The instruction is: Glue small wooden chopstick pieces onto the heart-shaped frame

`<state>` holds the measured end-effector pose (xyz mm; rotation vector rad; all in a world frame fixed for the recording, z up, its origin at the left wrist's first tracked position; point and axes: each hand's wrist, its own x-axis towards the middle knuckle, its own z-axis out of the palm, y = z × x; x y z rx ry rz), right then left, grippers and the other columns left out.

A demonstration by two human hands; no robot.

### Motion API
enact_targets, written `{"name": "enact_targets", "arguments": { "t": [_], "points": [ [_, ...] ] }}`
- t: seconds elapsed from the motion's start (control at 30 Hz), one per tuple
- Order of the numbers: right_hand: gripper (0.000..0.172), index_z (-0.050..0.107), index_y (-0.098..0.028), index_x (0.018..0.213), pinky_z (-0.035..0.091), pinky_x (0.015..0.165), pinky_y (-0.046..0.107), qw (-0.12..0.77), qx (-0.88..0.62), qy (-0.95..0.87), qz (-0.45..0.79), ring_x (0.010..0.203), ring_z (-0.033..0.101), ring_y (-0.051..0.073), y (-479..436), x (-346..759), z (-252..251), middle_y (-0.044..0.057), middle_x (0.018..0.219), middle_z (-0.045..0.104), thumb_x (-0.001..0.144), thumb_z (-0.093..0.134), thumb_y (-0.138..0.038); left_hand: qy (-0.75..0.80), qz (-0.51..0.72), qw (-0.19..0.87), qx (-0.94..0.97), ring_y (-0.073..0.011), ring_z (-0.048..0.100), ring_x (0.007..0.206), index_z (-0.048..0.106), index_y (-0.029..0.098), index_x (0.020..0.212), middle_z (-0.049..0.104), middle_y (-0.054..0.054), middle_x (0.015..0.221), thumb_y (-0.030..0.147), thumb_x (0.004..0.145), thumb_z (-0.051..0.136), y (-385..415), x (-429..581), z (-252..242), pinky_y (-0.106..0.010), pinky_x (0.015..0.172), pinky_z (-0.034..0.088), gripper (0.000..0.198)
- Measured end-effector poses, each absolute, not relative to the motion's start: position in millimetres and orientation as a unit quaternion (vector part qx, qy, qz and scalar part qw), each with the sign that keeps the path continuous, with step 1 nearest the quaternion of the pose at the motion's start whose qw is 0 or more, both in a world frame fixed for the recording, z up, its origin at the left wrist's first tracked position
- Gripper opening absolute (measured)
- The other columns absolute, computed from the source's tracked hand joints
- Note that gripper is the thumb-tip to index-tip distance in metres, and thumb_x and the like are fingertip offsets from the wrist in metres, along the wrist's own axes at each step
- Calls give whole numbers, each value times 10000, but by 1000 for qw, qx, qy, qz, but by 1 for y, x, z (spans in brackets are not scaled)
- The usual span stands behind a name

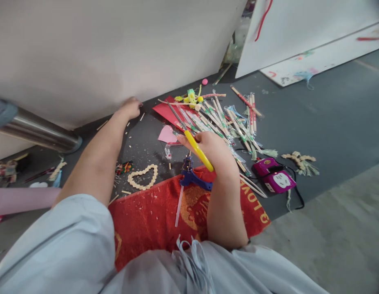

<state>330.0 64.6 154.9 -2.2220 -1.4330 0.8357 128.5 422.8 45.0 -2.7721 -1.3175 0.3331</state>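
Observation:
My right hand (214,150) grips scissors with a yellow handle (198,150); their metal blades point up-left over a pink heart cut-out (166,134) and red paper (165,110). Below that hand a blue glue gun (192,177) with a white glue stick rests on a red mat (152,220). My left hand (130,108) reaches far forward, fingers curled against the base of a white wall panel (100,53); I cannot see anything held in it. A heart outline made of small pale pieces (143,176) lies on the dark floor between my arms.
A heap of wooden sticks and green-wrapped chopsticks (226,122) spreads right of the scissors. A magenta device with a black cord (273,175) lies further right, beside a straw tassel (299,160). A metal pipe (39,132) crosses the left. White boards (299,36) lean at the back right.

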Motion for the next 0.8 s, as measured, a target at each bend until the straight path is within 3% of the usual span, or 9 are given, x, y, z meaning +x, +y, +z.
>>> {"name": "enact_targets", "arguments": {
  "t": [0.47,0.8],
  "points": [
    [599,406,-212,567,250,567,270,185,-791,-503,294,496,334,96,65,329,157,-32,494,407,861,518,-722,-442,114,41,-889,-248,620,1081,705,145,1227,670,-139,1278,190,852,430,429,129,47,-322,914,461,467],
    [606,380,-219,569,248,584,273,185,-783,-516,293,521,365,108,64,327,155,-34,513,387,857,513,-735,-420,48,-39,-905,-241,643,1026,777,155,1025,731,-101,1108,127,747,465,421,99,48,-335,934,472,419]
  ]
}}
